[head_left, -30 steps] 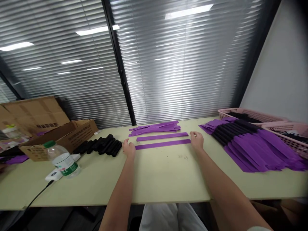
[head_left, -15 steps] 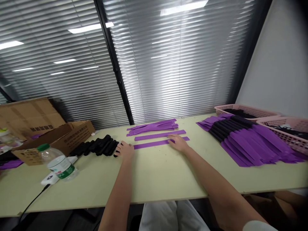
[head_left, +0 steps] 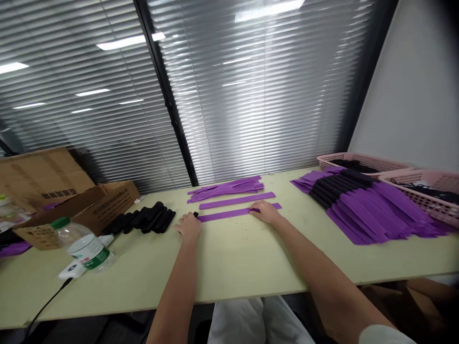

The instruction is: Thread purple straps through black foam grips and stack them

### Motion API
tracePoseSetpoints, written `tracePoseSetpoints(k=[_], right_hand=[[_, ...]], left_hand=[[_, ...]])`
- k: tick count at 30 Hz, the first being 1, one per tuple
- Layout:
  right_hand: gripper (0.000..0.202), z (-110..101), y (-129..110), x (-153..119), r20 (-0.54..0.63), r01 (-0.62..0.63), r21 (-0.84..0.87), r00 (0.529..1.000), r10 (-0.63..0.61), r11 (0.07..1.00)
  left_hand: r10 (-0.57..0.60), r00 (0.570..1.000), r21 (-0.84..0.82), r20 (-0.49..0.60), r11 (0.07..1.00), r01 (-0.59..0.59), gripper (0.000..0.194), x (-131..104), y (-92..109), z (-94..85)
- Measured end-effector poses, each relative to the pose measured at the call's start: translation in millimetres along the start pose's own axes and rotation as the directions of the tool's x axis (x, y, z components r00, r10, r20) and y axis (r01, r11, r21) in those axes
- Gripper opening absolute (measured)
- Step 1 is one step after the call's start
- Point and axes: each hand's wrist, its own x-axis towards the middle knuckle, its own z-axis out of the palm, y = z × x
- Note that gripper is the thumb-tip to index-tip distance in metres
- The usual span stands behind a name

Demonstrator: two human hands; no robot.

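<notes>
Your left hand (head_left: pixel 189 224) lay on the pale green table (head_left: pixel 236 258) at the left end of the nearer purple strip (head_left: pixel 229 213), fingers loosely together, with a small black piece (head_left: pixel 195 214) showing just past the fingertips at the strip's end. Whether you were pinching that piece or only touching it could not be told. Your right hand (head_left: pixel 264 212) rested flat on the same strip, toward its right part, fingers stretched out and close together, pressing the strip down on the table. The strip ran left to right between your two hands, with its right end sticking out beyond your right hand.

A second purple strip (head_left: pixel 237 200) lay just behind it, parallel and apart from it, and behind that sat a small pile of purple strips (head_left: pixel 225 187). To the left of your left hand, a row of black pieces (head_left: pixel 147 220) lay near it on the table. Farther left stood a water bottle (head_left: pixel 86 246) on its side beside a white device (head_left: pixel 73 268), with open cardboard boxes (head_left: pixel 71 200) behind. On the right, well apart from your hands, a large fanned heap of purple strips (head_left: pixel 373 210) was spread with black pieces across it, and two pink baskets (head_left: pixel 362 160) stood at the far right edge.
</notes>
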Motion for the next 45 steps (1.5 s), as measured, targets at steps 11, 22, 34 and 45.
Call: tracePoseSetpoints(k=[11, 22, 34, 45], right_hand=[[0.035, -7, -5, 2, -0.048, -0.066, -0.118, 0.997, 0.061, 0.991], [0.032, -9, 5, -2, -0.127, -0.2, -0.188, 0.976, 0.178, 0.962], [0.034, -5, -22, 1, 0.016, 0.032, -0.105, 0.999, -0.03, 0.994], [0.037, -11, -38, 3, -0.014, -0.094, -0.16, 0.996, 0.093, 0.983]], left_hand=[[0.319, 0.946, -0.1, 0.053, 0.945, -0.313, 0.046, -1, 10, -6.4], [0.352, 0.932, -0.113, -0.083, 0.926, -0.36, 0.037, -4, 13, -10.6], [0.356, 0.928, -0.158, -0.114, 0.915, -0.37, 0.034, -3, 12, -8.4], [0.364, 0.918, -0.2, -0.159, 0.899, -0.391, 0.037, -3, 12, -7.8]])
